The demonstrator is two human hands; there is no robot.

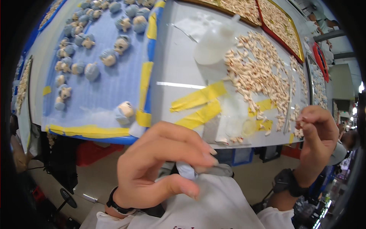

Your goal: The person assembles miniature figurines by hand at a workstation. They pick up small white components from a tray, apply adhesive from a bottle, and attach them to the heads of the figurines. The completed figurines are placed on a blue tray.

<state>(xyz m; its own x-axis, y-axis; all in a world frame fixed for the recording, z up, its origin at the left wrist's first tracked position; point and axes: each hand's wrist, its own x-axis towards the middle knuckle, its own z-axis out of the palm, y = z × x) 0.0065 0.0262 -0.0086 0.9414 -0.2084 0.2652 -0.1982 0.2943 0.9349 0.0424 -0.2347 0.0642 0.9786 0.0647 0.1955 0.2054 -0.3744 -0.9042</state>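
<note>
Close to my body, my left hand [152, 164] curls its thumb and fingers around a small doll head [186, 170]. Only its pale blue-grey side shows; the rest is hidden by the fingers. Over the right end of the table's near edge, my right hand [318, 133] is closed in a pinch. What lies between its fingertips is too small to make out. Beside that hand spreads a pile of small cream-coloured pieces [259, 68] with reddish-brown marks. One doll head with blue-grey hair [124, 112] rests on the blue sheet's near right corner.
Several more doll heads [108, 57] sit on the blue sheet [103, 93], edged with yellow tape. A translucent plastic bottle [211, 45] stands on the table behind strips of yellow tape [200, 97]. Trays of cream pieces [280, 23] line the back right.
</note>
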